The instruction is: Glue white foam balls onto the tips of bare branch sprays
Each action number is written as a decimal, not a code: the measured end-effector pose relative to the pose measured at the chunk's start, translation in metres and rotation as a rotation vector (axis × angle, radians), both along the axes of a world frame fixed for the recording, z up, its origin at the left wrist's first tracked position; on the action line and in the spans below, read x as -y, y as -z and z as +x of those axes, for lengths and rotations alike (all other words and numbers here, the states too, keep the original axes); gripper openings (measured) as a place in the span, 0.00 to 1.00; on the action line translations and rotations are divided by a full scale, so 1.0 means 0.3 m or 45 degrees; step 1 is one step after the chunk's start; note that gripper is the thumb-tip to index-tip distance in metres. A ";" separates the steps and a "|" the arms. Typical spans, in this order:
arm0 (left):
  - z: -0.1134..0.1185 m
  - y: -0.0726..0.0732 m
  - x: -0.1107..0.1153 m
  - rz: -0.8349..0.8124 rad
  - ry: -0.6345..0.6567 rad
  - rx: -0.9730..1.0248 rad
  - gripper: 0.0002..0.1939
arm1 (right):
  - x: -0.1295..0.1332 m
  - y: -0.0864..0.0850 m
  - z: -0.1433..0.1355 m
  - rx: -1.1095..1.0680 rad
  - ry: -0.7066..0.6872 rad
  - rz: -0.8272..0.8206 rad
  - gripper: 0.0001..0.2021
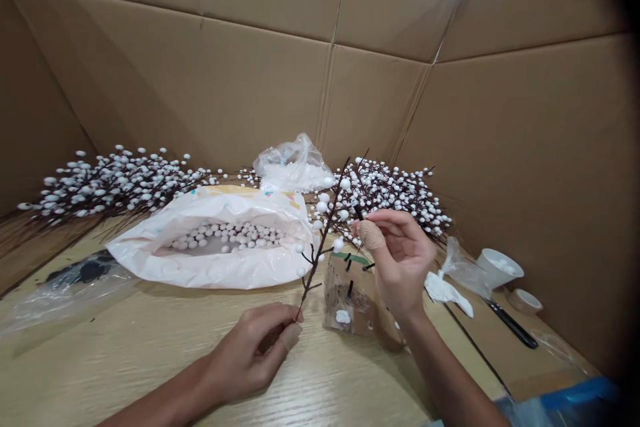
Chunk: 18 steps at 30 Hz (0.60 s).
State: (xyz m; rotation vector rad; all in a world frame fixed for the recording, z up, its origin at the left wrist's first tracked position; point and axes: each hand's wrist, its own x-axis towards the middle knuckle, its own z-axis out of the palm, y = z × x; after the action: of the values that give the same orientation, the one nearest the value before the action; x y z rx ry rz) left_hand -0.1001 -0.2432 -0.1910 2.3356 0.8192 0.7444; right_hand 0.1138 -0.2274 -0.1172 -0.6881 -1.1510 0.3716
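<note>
My left hand (pixel 263 350) pinches the lower end of an artificial berry branch (pixel 320 250), a thin dark brown stem with side twigs. White foam balls sit on some twigs, while others are bare. Beside the branch, my right hand (pixel 400 253) is closed, thumb against fingers, on a short black stick (pixel 359 212) whose tip points up. A tan wrap covers the right thumb. Under that hand stands a cardboard block (pixel 333 297) with several short black sticks poking out and a white blob on its front.
An open white bag (pixel 145 260) of foam balls lies left of the branch. Finished-looking branch piles lie at the back left (pixel 125 180) and back right (pixel 400 193). A clear bag (pixel 295 167) stands between them. A white cup (pixel 500 267), tape roll (pixel 525 301) and black-handled tool (pixel 513 323) are at right.
</note>
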 end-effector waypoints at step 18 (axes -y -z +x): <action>0.000 0.001 -0.002 -0.048 -0.006 0.010 0.07 | 0.006 -0.005 0.001 0.032 0.026 0.023 0.07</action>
State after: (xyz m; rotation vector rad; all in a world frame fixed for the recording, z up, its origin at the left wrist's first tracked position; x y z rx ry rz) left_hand -0.1000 -0.2426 -0.1912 2.2966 0.8286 0.7339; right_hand 0.1142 -0.2291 -0.1156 -0.6902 -1.1691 0.3356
